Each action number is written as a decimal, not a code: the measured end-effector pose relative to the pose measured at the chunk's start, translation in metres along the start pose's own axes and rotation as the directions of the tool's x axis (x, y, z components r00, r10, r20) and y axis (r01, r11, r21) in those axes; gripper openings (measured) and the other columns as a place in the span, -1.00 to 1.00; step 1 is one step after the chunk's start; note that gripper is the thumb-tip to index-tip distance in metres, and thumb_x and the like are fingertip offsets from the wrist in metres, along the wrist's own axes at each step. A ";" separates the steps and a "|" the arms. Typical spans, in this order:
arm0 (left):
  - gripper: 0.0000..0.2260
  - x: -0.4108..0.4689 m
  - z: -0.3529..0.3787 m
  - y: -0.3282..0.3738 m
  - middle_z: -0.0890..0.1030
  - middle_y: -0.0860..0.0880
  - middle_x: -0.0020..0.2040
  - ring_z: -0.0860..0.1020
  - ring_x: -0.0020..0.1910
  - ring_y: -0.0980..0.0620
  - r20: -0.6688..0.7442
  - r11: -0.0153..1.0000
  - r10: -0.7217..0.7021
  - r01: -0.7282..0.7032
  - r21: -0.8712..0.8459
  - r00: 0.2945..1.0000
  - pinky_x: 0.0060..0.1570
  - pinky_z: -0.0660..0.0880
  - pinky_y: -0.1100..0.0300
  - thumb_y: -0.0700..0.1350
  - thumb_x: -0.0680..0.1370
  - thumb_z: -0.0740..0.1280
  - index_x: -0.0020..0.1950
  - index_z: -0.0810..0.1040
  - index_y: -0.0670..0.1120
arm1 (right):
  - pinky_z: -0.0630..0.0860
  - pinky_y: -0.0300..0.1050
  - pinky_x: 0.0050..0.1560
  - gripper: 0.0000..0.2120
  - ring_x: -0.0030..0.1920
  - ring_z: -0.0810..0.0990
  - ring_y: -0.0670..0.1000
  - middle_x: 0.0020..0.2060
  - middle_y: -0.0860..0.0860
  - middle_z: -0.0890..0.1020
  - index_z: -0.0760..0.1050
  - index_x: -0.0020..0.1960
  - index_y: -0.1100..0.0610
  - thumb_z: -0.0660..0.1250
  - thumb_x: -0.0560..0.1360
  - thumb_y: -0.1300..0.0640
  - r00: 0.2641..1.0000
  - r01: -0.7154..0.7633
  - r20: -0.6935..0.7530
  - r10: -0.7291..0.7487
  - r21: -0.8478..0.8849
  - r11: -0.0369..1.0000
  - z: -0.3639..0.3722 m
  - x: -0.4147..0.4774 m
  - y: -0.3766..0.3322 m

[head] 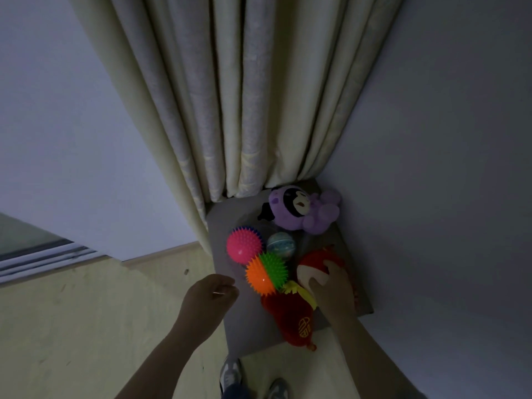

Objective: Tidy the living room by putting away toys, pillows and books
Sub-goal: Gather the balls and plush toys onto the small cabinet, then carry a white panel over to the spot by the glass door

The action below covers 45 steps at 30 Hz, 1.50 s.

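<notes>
Gripping the red plush doll (296,321) by its head with the right hand (334,292); lying on the grey pad (221,226), long axis near-to-far, head toward the purple plush (305,211). Hovering nearby with left hand (211,293) loosely curled, empty.

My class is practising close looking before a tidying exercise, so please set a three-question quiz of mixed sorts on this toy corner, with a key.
1. True or false: the pink spiky ball lies on the grey mat.
2. Which thing does the right hand hold? A) the red plush toy B) a book C) a pillow
3. How many balls lie on the mat?
Key: 1 true; 2 A; 3 three.
</notes>
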<state>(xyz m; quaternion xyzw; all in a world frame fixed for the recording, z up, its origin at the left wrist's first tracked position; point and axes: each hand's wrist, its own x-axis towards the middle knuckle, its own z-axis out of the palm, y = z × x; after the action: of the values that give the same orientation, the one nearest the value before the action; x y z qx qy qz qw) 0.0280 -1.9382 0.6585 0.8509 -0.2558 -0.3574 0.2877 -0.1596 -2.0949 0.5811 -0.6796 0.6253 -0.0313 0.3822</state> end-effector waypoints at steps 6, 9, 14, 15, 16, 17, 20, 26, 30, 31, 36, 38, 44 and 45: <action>-0.84 -0.018 -0.029 0.011 0.65 0.04 -0.09 0.57 -0.14 0.16 -0.037 0.999 0.030 -0.029 0.016 0.999 -0.21 0.41 0.37 -0.12 0.50 0.38 0.07 0.62 -0.04 | 0.46 0.04 0.21 -0.50 0.17 0.54 0.12 0.15 0.11 0.59 0.45 0.31 0.18 0.41 0.42 0.04 0.996 0.077 -0.056 -0.068 0.175 0.982 -0.012 -0.034 -0.033; -0.82 -0.033 -0.043 0.014 0.65 0.05 -0.08 0.58 -0.10 0.15 -0.094 1.000 0.027 -0.028 -0.007 0.995 -0.09 0.45 0.25 -0.11 0.50 0.39 0.10 0.62 -0.06 | 0.51 -0.04 0.08 -0.65 0.02 0.61 0.08 -0.03 0.06 0.64 0.49 0.16 0.10 0.42 0.41 0.08 0.990 0.135 -0.066 -0.121 0.279 0.951 -0.022 -0.052 -0.051; -0.82 -0.076 -0.050 0.017 0.63 0.07 -0.08 0.56 -0.09 0.17 -0.199 0.995 -0.012 -0.009 -0.102 0.980 -0.12 0.43 0.28 -0.10 0.51 0.38 0.10 0.61 -0.06 | 0.49 -0.20 -0.04 -0.74 -0.06 0.62 0.01 -0.09 0.00 0.64 0.48 0.04 -0.01 0.41 0.43 0.26 0.956 0.277 -0.001 -0.292 0.324 0.905 -0.042 -0.085 -0.066; -0.82 -0.085 -0.050 0.016 0.63 0.07 -0.07 0.57 -0.09 0.17 -0.212 0.993 -0.022 -0.004 -0.119 0.977 -0.13 0.43 0.29 -0.11 0.51 0.38 0.10 0.61 -0.06 | 0.49 -0.19 -0.03 -0.75 -0.05 0.62 0.01 -0.09 0.00 0.65 0.50 0.04 0.00 0.41 0.43 0.26 0.945 0.306 0.008 -0.326 0.322 0.896 -0.044 -0.090 -0.067; -0.81 -0.098 -0.049 0.014 0.64 0.06 -0.07 0.58 -0.08 0.17 -0.233 0.991 -0.037 0.005 -0.136 0.972 -0.13 0.45 0.30 -0.11 0.51 0.38 0.11 0.61 -0.07 | 0.50 -0.16 -0.01 -0.76 -0.06 0.61 0.01 -0.10 0.00 0.65 0.51 0.03 0.02 0.41 0.43 0.27 0.932 0.335 0.023 -0.361 0.319 0.886 -0.047 -0.097 -0.069; -0.81 -0.104 -0.048 0.012 0.65 0.06 -0.07 0.58 -0.08 0.16 -0.245 0.989 -0.046 0.010 -0.147 0.968 -0.13 0.46 0.30 -0.11 0.51 0.38 0.11 0.61 -0.08 | 0.51 -0.15 -0.01 -0.77 -0.06 0.61 0.01 -0.12 -0.01 0.65 0.52 0.02 0.02 0.41 0.43 0.27 0.924 0.351 0.030 -0.381 0.327 0.877 -0.049 -0.101 -0.069; -0.80 -0.138 -0.045 0.000 0.65 0.05 -0.05 0.59 -0.08 0.16 -0.331 0.974 -0.111 0.036 -0.225 0.937 -0.17 0.44 0.36 -0.11 0.51 0.39 0.12 0.61 -0.08 | 0.47 -0.30 -0.11 -0.81 -0.09 0.61 -0.03 -0.15 -0.05 0.64 0.53 0.00 0.04 0.39 0.44 0.26 0.873 0.417 0.110 -0.476 0.340 0.843 -0.055 -0.121 -0.077; -0.83 -0.216 -0.052 -0.032 0.64 0.09 -0.07 0.59 -0.09 0.19 -0.491 0.931 -0.239 0.054 -0.360 0.838 -0.23 0.41 0.39 -0.12 0.51 0.39 0.09 0.61 -0.05 | 0.45 -0.36 -0.20 -0.81 -0.05 0.59 -0.16 -0.05 -0.02 0.61 0.52 0.12 0.06 0.35 0.51 0.17 0.716 0.530 0.318 -0.622 0.332 0.780 -0.044 -0.172 -0.097; -0.83 -0.273 -0.064 -0.067 0.65 0.09 -0.08 0.59 -0.10 0.20 -0.574 0.885 -0.358 0.070 -0.461 0.737 -0.23 0.42 0.38 -0.13 0.50 0.39 0.08 0.63 -0.04 | 0.43 -0.44 -0.21 -0.81 -0.07 0.57 -0.16 -0.03 -0.02 0.62 0.52 0.14 0.11 0.34 0.52 0.16 0.591 0.601 0.434 -0.680 0.326 0.730 -0.014 -0.218 -0.119; -0.83 -0.295 -0.068 -0.080 0.65 0.10 -0.08 0.59 -0.10 0.20 -0.596 0.866 -0.397 0.071 -0.495 0.698 -0.22 0.42 0.37 -0.12 0.50 0.39 0.08 0.62 -0.04 | 0.42 -0.46 -0.22 -0.81 -0.11 0.56 -0.15 -0.05 -0.01 0.62 0.53 0.13 0.12 0.34 0.52 0.17 0.547 0.626 0.461 -0.699 0.329 0.707 -0.002 -0.240 -0.127; -0.84 -0.389 -0.077 -0.141 0.65 0.10 -0.07 0.59 -0.08 0.19 -0.653 0.780 -0.552 0.043 -0.624 0.519 -0.22 0.42 0.36 -0.12 0.51 0.39 0.08 0.61 -0.02 | 0.44 -0.41 -0.20 -0.81 -0.15 0.59 -0.10 -0.13 -0.07 0.63 0.53 0.08 0.04 0.37 0.49 0.19 0.371 0.687 0.551 -0.748 0.379 0.620 0.054 -0.339 -0.143; -0.85 -0.423 -0.079 -0.161 0.65 0.09 -0.06 0.59 -0.08 0.18 -0.656 0.753 -0.595 0.036 -0.657 0.464 -0.22 0.42 0.36 -0.13 0.51 0.39 0.07 0.61 -0.02 | 0.45 -0.40 -0.17 -0.81 -0.11 0.59 -0.18 -0.11 -0.10 0.63 0.52 0.09 0.00 0.37 0.49 0.16 0.290 0.707 0.596 -0.748 0.394 0.588 0.074 -0.377 -0.143; -0.87 -0.596 -0.062 -0.261 0.67 0.05 -0.06 0.60 -0.08 0.17 -0.622 0.634 -0.754 -0.017 -0.773 0.212 -0.20 0.44 0.37 -0.17 0.50 0.39 0.04 0.62 -0.05 | 0.43 -0.52 -0.21 -0.80 -0.15 0.57 -0.30 -0.10 -0.09 0.63 0.55 0.10 0.06 0.38 0.48 0.18 0.012 0.751 0.715 -0.699 0.455 0.479 0.152 -0.564 -0.098; -0.87 -0.622 -0.059 -0.274 0.66 0.05 -0.06 0.60 -0.08 0.17 -0.612 0.618 -0.771 -0.026 -0.786 0.175 -0.20 0.44 0.37 -0.17 0.50 0.39 0.04 0.62 -0.05 | 0.42 -0.52 -0.21 -0.80 -0.16 0.58 -0.28 -0.10 -0.08 0.63 0.55 0.10 0.07 0.38 0.48 0.19 -0.023 0.747 0.728 -0.685 0.468 0.472 0.163 -0.590 -0.089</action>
<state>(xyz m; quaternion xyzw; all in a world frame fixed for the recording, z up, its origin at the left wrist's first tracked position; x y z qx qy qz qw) -0.2465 -1.3282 0.7950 0.7625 0.3456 0.0845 0.5404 -0.1292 -1.5072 0.7727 -0.8228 -0.1017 0.1406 0.5412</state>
